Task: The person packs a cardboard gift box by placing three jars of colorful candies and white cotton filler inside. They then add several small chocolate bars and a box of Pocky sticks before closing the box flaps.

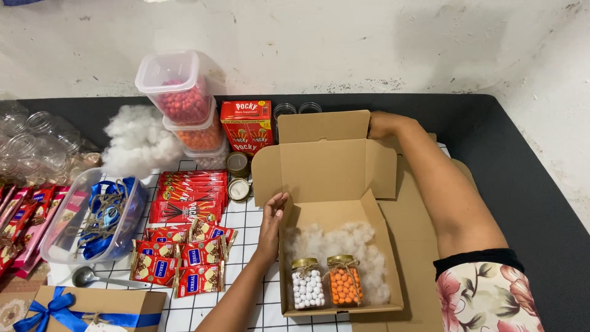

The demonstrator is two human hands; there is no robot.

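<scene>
Two glass jars stand side by side at the front of an open cardboard box (335, 215) on the worktop (528, 184): the jar of white candy balls (307, 284) on the left, the jar of orange candy balls (344, 281) touching it on the right, both with gold lids and twine bows. White stuffing (350, 240) fills the box floor behind and beside them.

The left hand (270, 224) rests against the outside of the box's left wall, fingers loosely curled and thumb at the wall's top edge; its grip is light, more a steadying touch than a clasp. The right hand (384, 125) reaches over to the far right corner of the raised lid (326, 126), and its fingers wrap behind the lid edge, so how tightly that grip closes cannot be told.

Left of the box, on a white gridded cloth (246, 230), lie red biscuit-stick packets (187, 197), red cereal sachets (184, 255), and two small gold-lidded tins (238, 178). Behind them stand a red biscuit-stick carton (246, 126) and stacked clear tubs of red and orange candy (184, 101). A heap of loose stuffing (135, 141) sits beside the tubs, empty glass jars (34, 144) at the far left. A clear tub of blue ribbon and twine (98, 221), a metal spoon (92, 278) and a closed box tied with blue ribbon (92, 307) lie near the front left.
</scene>
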